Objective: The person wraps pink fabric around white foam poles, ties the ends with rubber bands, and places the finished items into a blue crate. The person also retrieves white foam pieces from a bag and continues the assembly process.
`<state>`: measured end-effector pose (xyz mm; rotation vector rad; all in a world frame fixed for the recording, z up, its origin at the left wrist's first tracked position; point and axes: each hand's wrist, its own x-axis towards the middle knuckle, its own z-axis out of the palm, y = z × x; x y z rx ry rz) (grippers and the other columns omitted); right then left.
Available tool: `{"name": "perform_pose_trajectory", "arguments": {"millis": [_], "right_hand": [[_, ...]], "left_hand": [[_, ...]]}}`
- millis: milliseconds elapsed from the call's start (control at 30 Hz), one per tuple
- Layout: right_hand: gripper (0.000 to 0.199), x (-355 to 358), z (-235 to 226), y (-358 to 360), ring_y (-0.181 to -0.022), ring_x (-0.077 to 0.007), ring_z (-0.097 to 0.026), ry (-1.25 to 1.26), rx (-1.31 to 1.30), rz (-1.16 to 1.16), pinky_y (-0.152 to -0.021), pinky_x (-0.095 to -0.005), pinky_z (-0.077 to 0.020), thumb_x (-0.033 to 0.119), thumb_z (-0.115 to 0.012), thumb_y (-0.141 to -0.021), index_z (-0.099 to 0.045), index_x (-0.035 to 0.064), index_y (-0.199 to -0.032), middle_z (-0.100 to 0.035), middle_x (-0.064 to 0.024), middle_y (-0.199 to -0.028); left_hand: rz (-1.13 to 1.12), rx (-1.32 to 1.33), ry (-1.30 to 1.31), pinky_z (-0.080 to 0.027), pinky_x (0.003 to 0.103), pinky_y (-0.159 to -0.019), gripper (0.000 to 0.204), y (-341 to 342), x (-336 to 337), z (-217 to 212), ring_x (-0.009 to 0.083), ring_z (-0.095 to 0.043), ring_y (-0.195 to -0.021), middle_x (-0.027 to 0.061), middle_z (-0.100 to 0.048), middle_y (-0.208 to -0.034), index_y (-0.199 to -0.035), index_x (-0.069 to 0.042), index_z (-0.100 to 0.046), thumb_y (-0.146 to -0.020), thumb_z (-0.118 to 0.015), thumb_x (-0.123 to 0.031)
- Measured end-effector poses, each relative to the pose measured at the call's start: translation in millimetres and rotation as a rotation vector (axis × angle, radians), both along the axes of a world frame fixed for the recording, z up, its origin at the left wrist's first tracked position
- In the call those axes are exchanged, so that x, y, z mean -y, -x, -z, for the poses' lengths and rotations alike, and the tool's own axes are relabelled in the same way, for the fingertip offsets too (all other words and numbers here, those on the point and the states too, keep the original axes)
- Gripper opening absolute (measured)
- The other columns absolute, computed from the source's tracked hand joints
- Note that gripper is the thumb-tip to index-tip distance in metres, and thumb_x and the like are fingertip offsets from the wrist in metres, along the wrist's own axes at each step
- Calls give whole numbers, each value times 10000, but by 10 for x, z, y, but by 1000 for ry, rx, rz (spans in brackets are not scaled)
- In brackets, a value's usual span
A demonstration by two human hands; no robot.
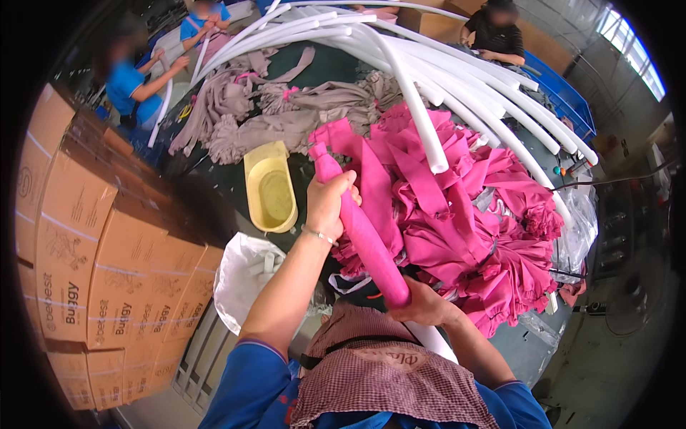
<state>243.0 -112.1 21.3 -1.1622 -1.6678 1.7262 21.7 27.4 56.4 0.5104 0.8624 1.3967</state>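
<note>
A white foam tube (pixel 433 342), partly covered by a pink fabric sleeve (pixel 368 239), slants from my apron up over the table. Wrapped around the sleeve's upper part is my left hand (pixel 330 202); its fingers are closed. My right hand (pixel 421 303) grips the lower end of the sleeve, where the bare white tube comes out toward my body. Beyond my left hand the sleeve's far end looks narrow and bunched. A big heap of pink fabric pieces (pixel 457 222) lies just right of the tube.
Long white foam tubes (pixel 457 68) spread across the table's far side. Grey-brown fabric (pixel 286 118) lies behind a yellow plastic tub (pixel 272 193). A white bag (pixel 239 282) holds tube offcuts. Stacked cardboard boxes (pixel 100 264) stand at left. Several people work across the table.
</note>
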Motion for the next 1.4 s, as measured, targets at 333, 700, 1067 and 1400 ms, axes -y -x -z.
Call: {"name": "perform_pose_trajectory", "arguments": {"millis": [333,700,1067,1400], "right_hand": [[594,-297,-415,486,-1058,-171,-600,-471,-311,356,-909,-310,-479,237,-743,-863,-455,2,-1326,-637,-102,-1131],[441,-207,-257,308,-1200,-167,-531,-397,-475,99,-1032,-346,-411,166,-667,-919,-539,26,-1317,-605,-70,-1260],[557,-180,-107,292,-1186,-182,-532,-282,-494,43,-1035,-346,-404,172,-712,-887,-484,23,-1373,-549,-69,-1309],[511,-360,-286,619,-793,-112,-628,-105,-60,20,-672,-267,-521,130,-766,-827,-504,-25,-1238,-635,-50,-967]], "left_hand": [[191,-255,-398,-468,403,-977,344,-429,847,-282,297,-608,-1131,184,-652,-1134,-1170,1,-518,-861,-647,-74],[225,-559,-732,-476,420,-996,324,-283,1084,-510,256,-680,-935,110,-687,-894,-990,-36,-569,-739,-771,-65],[165,-628,-861,-315,451,-1123,280,-343,1103,-299,262,-608,-1154,57,-691,-1037,-1017,-92,-658,-764,-747,-172],[78,-80,-47,-493,404,-923,203,-118,819,11,307,-663,-992,167,-685,-864,-798,43,-641,-871,-542,-119]]}}
